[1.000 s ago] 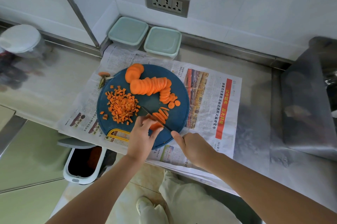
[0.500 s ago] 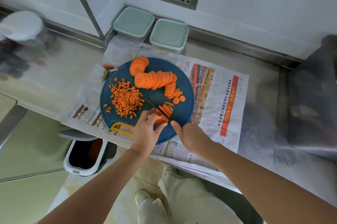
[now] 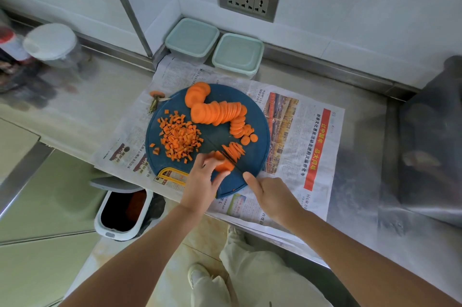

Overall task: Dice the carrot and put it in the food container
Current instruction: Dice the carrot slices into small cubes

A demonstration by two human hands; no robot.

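A round dark-blue cutting board (image 3: 257,116) lies on newspaper. It carries a pile of diced carrot (image 3: 178,137) on its left, a row of carrot slices (image 3: 217,111) at the back, and cut strips (image 3: 236,149) near the front. My left hand (image 3: 202,181) pinches a small stack of carrot slices (image 3: 223,165) on the board's front. My right hand (image 3: 271,194) grips a knife whose dark blade (image 3: 230,157) runs across that stack; the handle is hidden in the hand. Two lidded pale-green food containers (image 3: 191,39) (image 3: 237,54) stand against the back wall.
Newspaper (image 3: 300,136) covers the steel counter. The carrot top (image 3: 156,97) lies left of the board. A white-lidded jar (image 3: 51,42) stands far left. An open bin (image 3: 122,214) sits on the floor below the counter edge. A steel box (image 3: 432,146) is at right.
The view has shifted a little, moving the board down-frame. The knife blade has stepped along the stack under my left hand, and more cut strips lie right of the blade.
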